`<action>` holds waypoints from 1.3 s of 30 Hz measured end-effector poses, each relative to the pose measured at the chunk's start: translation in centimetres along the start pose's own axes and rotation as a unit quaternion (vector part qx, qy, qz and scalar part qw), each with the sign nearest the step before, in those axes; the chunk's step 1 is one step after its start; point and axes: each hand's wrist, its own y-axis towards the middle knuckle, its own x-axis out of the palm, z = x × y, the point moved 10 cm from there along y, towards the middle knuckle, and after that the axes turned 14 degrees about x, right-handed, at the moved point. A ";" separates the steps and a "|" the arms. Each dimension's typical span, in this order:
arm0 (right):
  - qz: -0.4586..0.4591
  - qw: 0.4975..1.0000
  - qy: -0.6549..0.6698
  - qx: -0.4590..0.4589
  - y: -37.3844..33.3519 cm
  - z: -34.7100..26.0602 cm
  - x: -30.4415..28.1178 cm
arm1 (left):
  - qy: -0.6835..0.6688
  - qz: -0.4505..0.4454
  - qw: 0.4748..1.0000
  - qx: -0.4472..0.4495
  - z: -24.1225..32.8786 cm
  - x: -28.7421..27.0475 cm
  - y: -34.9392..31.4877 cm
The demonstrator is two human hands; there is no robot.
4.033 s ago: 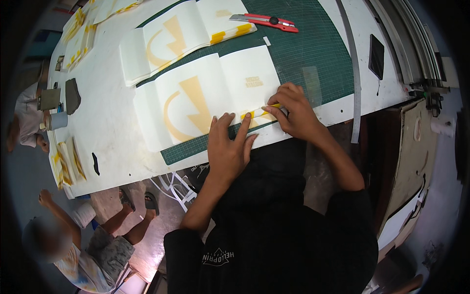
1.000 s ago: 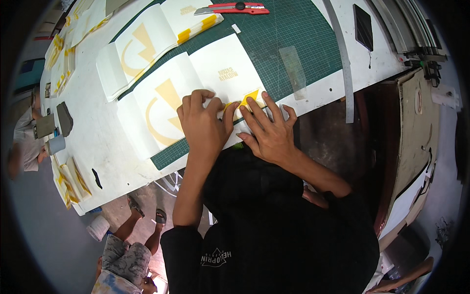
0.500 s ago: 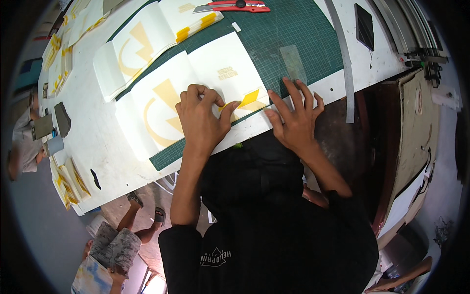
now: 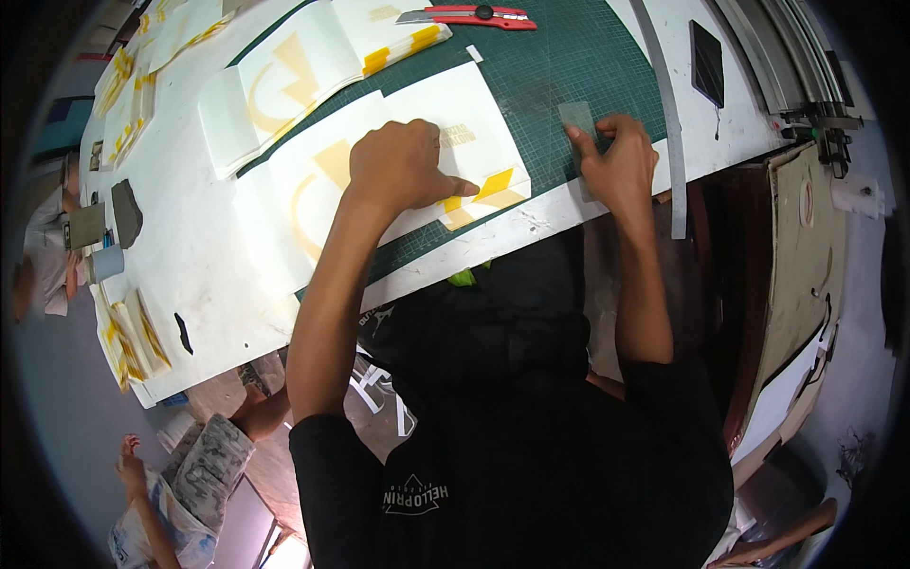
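Observation:
A white printed paper sheet (image 4: 493, 109) with pale orange shapes and a yellow-striped near edge lies on the green cutting mat (image 4: 630, 76). My left hand (image 4: 398, 166) rests on it, fingers curled in, its thumb pressing the folded yellow edge; what lies under the palm is hidden. To the right, my right hand (image 4: 618, 161) pinches a small translucent plastic strip (image 4: 574, 116) between thumb and fingers, over the mat's near edge. Beyond the sheet lies a second, similar printed sheet (image 4: 332, 47), and a red cutter knife (image 4: 483, 16) is at the back.
A metal ruler (image 4: 675, 161) and a dark phone-like slab (image 4: 706, 62) lie at the right of the white table (image 4: 171, 256). More yellow-edged folded papers (image 4: 128, 337) stand at the left. Nearby are a seated person (image 4: 180, 484) and another at the far left (image 4: 47, 247).
My right hand, spread near the sheet's corner before, has moved right and taken hold of the plastic strip. My left hand has shifted slightly up and right, its thumb still on the yellow fold.

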 end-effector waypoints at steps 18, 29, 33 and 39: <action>0.042 0.999 0.010 -0.001 -2.9 0.2 -0.7 | 0.026 0.009 0.998 0.060 0.1 -0.3 0.5; -0.092 0.989 -0.005 0.115 -3.8 0.4 -1.0 | -0.001 0.030 0.996 0.082 -0.8 0.1 0.9; -0.124 0.990 -0.007 0.074 -3.6 2.0 0.1 | -0.013 0.027 0.996 0.080 -0.7 0.0 0.8; 0.008 0.996 -0.086 0.000 -5.2 0.5 -1.8 | -0.019 0.027 0.996 0.077 -0.8 0.2 0.7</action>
